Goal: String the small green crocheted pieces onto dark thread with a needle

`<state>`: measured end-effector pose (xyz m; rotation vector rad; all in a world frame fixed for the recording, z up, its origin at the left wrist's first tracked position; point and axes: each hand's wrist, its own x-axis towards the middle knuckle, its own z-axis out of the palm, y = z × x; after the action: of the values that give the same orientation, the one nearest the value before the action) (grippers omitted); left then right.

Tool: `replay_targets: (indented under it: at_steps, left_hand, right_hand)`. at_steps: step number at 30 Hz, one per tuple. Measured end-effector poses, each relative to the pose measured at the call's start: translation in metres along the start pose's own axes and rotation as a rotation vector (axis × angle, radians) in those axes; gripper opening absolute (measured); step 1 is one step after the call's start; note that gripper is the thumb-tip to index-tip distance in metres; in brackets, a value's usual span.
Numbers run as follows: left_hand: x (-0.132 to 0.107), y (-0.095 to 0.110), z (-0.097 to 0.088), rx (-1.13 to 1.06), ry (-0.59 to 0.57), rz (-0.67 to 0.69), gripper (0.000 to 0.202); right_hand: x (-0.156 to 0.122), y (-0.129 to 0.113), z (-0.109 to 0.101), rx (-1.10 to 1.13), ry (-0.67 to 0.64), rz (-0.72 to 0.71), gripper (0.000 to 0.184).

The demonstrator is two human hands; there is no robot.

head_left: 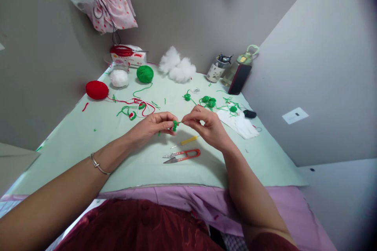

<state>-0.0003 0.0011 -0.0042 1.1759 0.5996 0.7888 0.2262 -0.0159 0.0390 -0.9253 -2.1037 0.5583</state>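
Between the thumb and fingers of my left hand (pixel 163 122) is a small green crochet piece (pixel 175 126). My right hand (pixel 206 124) pinches a short green yarn end (pixel 180 122) that runs out from that piece. Just below the hands lies a crochet hook (pixel 188 140) with a yellow handle, its thin metal tip pointing left. Nearer to me are orange-handled thread snips (pixel 183 155), blades apart. The inner side of the green piece is hidden by my left fingers.
Red (pixel 97 90), white (pixel 119 78) and green yarn balls (pixel 145 74) stand at the back left. White stuffing (pixel 177 66) sits by the wall. Small green crochet balls (pixel 209 101), white tissue (pixel 238 122), a phone (pixel 240 79), a bottle (pixel 244 62) and a pen cup (pixel 216 70) are at right.
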Motion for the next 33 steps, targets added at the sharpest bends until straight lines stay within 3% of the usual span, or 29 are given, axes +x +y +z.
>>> replay_targets:
  at_steps: [5,19,22,25,29,33]
  left_hand:
    - [0.0,-0.001,0.002,-0.001,-0.026,-0.015,0.018]
    - [0.0,0.002,0.008,-0.01,0.084,-0.038,0.024]
    - [0.0,0.001,0.009,0.004,0.099,-0.038,0.025]
    - [0.001,-0.003,0.008,0.017,0.096,-0.011,0.025]
    - [0.002,-0.008,0.005,0.046,0.081,-0.016,0.026]
    - [0.002,-0.007,0.006,0.084,0.057,-0.038,0.026]
  right_hand:
    - [0.001,0.005,0.008,0.078,-0.012,0.04,0.007]
    - [0.002,0.008,0.024,0.123,0.023,0.199,0.004]
    - [0.001,0.007,0.031,0.151,0.032,0.163,0.011]
    - [-0.001,0.008,0.034,0.031,0.001,0.065,0.021]
    - [-0.001,0.009,0.035,-0.139,-0.015,0.0,0.017]
    - [0.0,-0.002,0.032,-0.012,0.129,-0.012,0.013]
